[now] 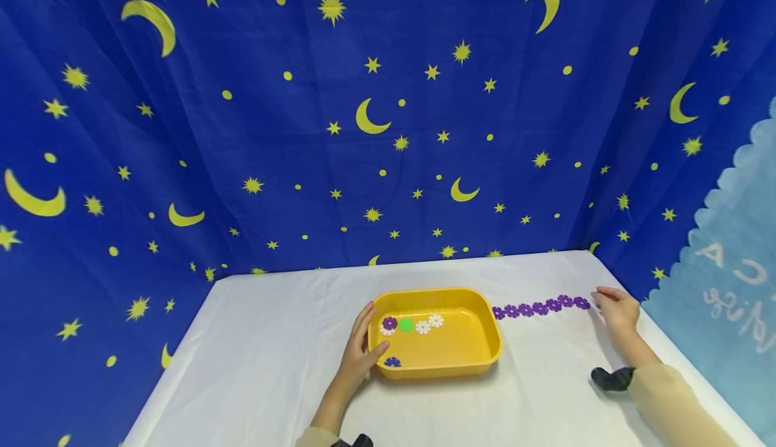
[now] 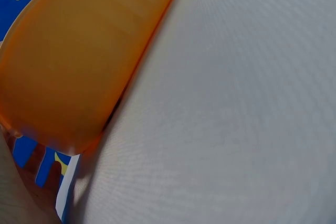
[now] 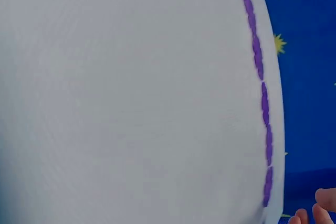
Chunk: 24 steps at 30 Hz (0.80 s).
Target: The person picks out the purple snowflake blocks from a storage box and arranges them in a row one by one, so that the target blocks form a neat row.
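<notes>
A yellow plastic tray (image 1: 436, 371) sits on the white tabletop, its outer wall filling the upper left of the left wrist view. My left hand (image 1: 359, 349) grips its left end, thumb over the rim and fingers along the outside. In the tray lie flower-shaped plastic discs: a purple disc (image 1: 390, 323) overlapping a white one, a green disc (image 1: 406, 325), two more white discs (image 1: 429, 324) and a blue disc (image 1: 393, 361). From the tray's right side runs a row of purple discs (image 1: 540, 308). Beyond its far end, my right hand (image 1: 618, 309) has loosely bent fingers, with nothing visible between them.
White cloth (image 1: 273, 353) covers the table. Behind and beside it hangs a blue curtain (image 1: 388, 164) with yellow moons and stars. A light blue panel with white lettering (image 1: 739, 272) hangs at the right. Each wrist wears a black strap (image 1: 612, 379).
</notes>
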Each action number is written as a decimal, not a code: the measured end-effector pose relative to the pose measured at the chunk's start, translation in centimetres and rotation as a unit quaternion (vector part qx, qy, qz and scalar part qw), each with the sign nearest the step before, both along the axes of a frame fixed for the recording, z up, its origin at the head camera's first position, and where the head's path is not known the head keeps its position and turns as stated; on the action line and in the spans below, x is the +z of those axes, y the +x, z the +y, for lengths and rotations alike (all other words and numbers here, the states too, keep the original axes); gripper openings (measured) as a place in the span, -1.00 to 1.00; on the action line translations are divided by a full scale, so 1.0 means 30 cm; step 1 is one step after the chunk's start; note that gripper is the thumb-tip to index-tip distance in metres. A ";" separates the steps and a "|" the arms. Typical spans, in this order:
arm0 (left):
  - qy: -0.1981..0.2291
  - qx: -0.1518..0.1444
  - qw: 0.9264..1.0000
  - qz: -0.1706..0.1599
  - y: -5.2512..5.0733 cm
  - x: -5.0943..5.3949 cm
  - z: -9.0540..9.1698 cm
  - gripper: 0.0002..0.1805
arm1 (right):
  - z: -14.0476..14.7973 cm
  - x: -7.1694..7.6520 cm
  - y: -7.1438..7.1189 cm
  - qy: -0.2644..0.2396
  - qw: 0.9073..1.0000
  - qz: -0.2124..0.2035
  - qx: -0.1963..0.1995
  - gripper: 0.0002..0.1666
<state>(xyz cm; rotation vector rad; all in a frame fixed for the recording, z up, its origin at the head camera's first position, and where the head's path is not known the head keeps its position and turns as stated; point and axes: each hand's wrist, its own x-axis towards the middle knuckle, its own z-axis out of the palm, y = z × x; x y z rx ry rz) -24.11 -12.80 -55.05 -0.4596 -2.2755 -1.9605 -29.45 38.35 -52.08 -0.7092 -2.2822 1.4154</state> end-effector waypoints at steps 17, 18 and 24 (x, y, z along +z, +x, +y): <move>-0.001 -0.008 1.000 -0.013 0.035 0.052 0.002 -0.24 | -0.161 0.117 0.019 -0.041 0.996 0.048 0.056 -0.56; -0.003 -0.011 1.000 -0.012 0.041 0.066 0.003 -0.25 | -0.174 0.123 0.019 -0.043 0.996 0.053 0.063 -0.57; -0.009 -0.011 1.000 -0.006 0.054 0.101 0.004 -0.25 | -0.247 0.151 0.024 -0.054 0.989 0.082 0.108 -0.74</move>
